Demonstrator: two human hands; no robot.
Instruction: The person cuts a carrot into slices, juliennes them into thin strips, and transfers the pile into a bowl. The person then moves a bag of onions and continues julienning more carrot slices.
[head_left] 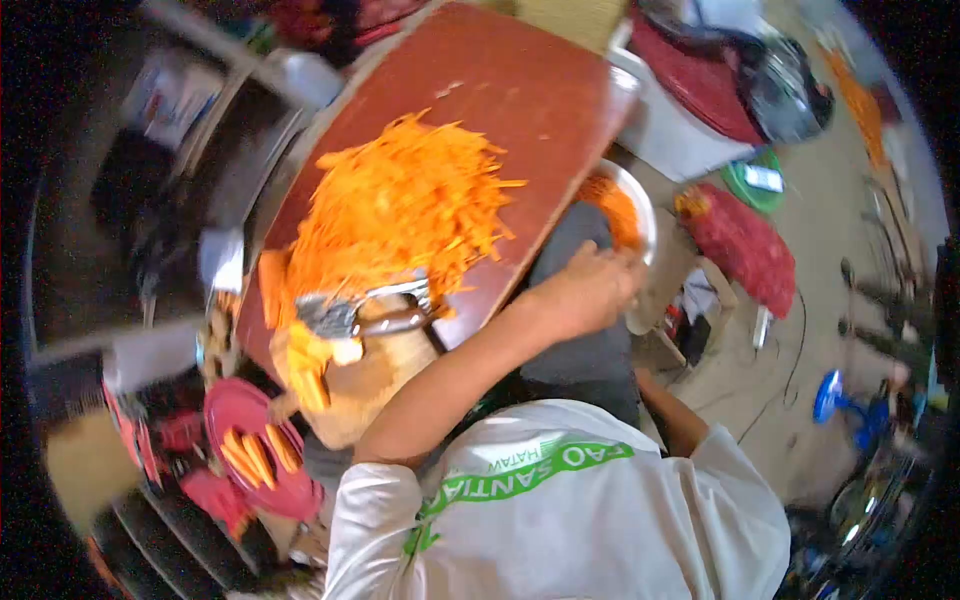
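My left hand (605, 285) reaches across to the near rim of a white bucket (650, 215), fingers curled. What it grips is hidden. Shredded carrot (612, 205) shows inside the bucket. Only the forearm of my right arm is visible; that hand is hidden behind my leg or the bucket. A large heap of shredded carrot (400, 205) lies on the red-brown table (520, 75). At its near edge, a metal-bladed tool with a wooden handle (395, 322) rests by the wooden chopping board (365, 395). Peeled orange-yellow pieces (310, 370) lie on the board's left side.
A red basin (215, 415) with several carrots stands at lower left. To the right are a red mesh sack (745, 245), an open cardboard box (715, 285), a green-lidded tub (755, 180) and a white container (665, 125). A cable runs over the floor.
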